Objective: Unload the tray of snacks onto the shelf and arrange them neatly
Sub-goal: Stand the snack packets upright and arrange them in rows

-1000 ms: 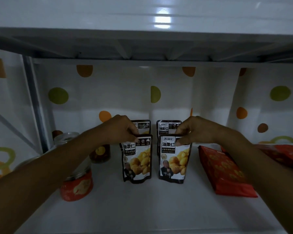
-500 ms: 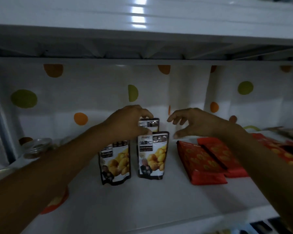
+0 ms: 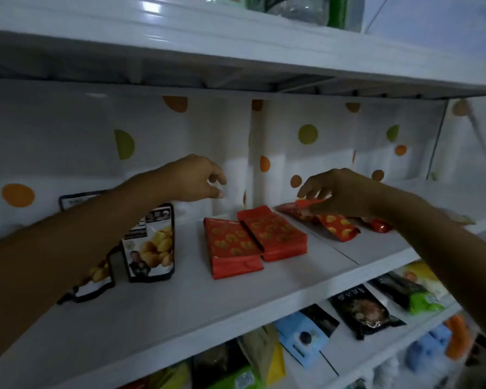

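The person is reaching into the white shelf [image 3: 236, 301] with both arms. The left hand [image 3: 192, 178] is hovering in the air above the board, roughly between the pouches and the red bags. Its fingers are loosely curled, thumb and forefinger nearly meeting, and it's holding nothing.

The right hand [image 3: 340, 192] is working further right, pinching the upper edge of a red packet [image 3: 335, 227] with yellow shapes on it. That packet is lying flat on the board, near end pointing toward the front edge, far end tucked up into the fingers. Something small and shiny red [image 3: 379, 226] is peeking out just beside it under the wrist, too hidden to say what it is.

In the middle, the left red bag [image 3: 230, 248] and the right red bag [image 3: 274, 234] are lying flat, side by side and touching, with the right one sitting a bit further back.

To the left a black chestnut pouch [image 3: 152, 242] is standing upright, facing forward. A second pouch [image 3: 96, 279] is mostly hiding behind the left forearm, and the top of a third pouch [image 3: 76, 199] is showing behind that, close to the dotted sheet [image 3: 292, 153] covering the back.

Down on the lower shelf [image 3: 348, 357] things are looking pretty blurry — a black packet [image 3: 362, 310], a blue packet [image 3: 300, 332] and a green-ended packet [image 3: 415, 297] are lying in a row, with more bags further down-left.
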